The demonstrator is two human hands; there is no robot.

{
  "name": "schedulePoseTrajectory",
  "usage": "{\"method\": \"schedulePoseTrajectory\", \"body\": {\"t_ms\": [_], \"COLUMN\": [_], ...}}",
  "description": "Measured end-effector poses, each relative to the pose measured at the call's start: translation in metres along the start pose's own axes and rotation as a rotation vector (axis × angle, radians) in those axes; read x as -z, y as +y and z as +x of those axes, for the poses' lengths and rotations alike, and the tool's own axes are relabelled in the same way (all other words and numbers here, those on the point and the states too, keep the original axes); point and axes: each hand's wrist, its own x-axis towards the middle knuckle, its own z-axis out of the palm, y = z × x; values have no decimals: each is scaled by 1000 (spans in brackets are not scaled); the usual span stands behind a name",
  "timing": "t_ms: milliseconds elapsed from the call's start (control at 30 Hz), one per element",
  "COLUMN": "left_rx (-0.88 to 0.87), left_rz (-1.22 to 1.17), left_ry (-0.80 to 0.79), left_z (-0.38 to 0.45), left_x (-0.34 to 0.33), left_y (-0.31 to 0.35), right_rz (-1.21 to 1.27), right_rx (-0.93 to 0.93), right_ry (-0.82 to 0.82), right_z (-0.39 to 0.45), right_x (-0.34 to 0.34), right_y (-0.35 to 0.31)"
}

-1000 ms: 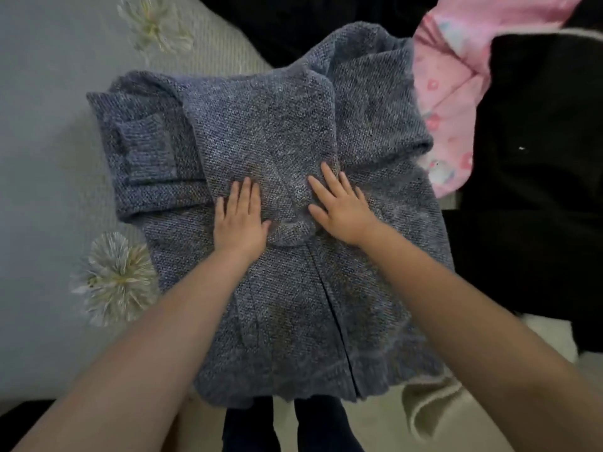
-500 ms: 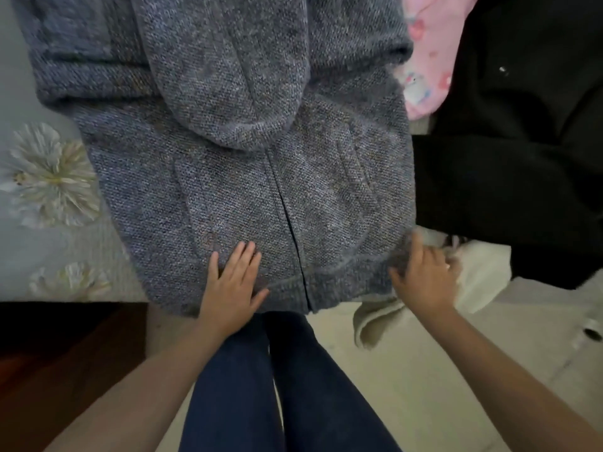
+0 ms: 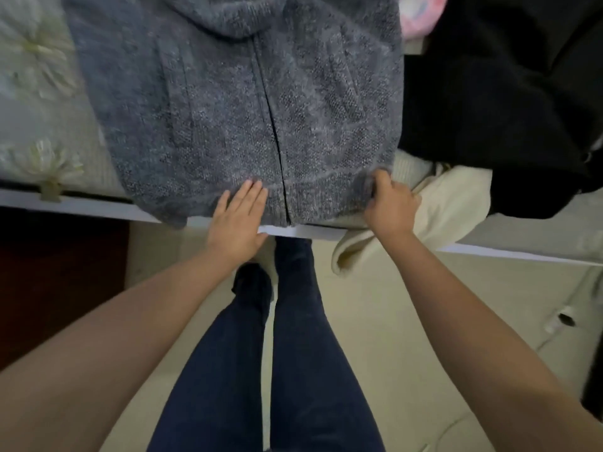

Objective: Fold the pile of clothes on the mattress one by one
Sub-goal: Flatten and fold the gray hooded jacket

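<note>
A grey knitted cardigan (image 3: 235, 102) lies flat on the mattress (image 3: 29, 102), its sleeves folded in over the chest and its hem hanging slightly over the near edge. My left hand (image 3: 236, 220) lies flat with straight fingers on the hem, left of the front opening. My right hand (image 3: 388, 203) pinches the hem's right corner with curled fingers.
A black garment (image 3: 509, 102) lies to the right of the cardigan, a pink printed one (image 3: 421, 14) behind it. A cream cloth (image 3: 434, 210) hangs over the mattress edge by my right hand. My legs in dark trousers (image 3: 293, 353) stand on the pale floor below.
Both hands moved from the cardigan's middle down to its hem. My right hand has closed on the hem's right corner. The view has tilted down toward the mattress edge.
</note>
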Motion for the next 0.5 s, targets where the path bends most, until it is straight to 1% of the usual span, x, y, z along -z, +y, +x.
{"method": "schedulePoseTrajectory", "body": {"t_ms": [67,100,200,300,333,367,433,500], "left_rx": [51,80,100,105,108,114,147,197], "left_rz": [-73,-95,-112,-131,-131,-127,-126,-140], "left_ry": [-4,-5,12,69,78,82,75,68], "left_z": [-8,-11,-16,-15,-13,-12,-9,-6], "left_x": [-10,-17,-32,-38,-39,-40,-40,-40], "left_y": [12,17,34,43,46,48,53,61], "right_rz": [-53,-124,-371,-464,-487,-500,-534,-633], "right_rx": [108,152,284,430,492,570,744,831], "right_ry": [29,17,-72,-208,-220,-200,-80,28], "right_z": [-10,-14,-15,-1,4,9,17,22], "right_x": [0,0,0,-9,-11,-10,-8,-3], "right_y": [6,11,27,34,34,36,41,46]}}
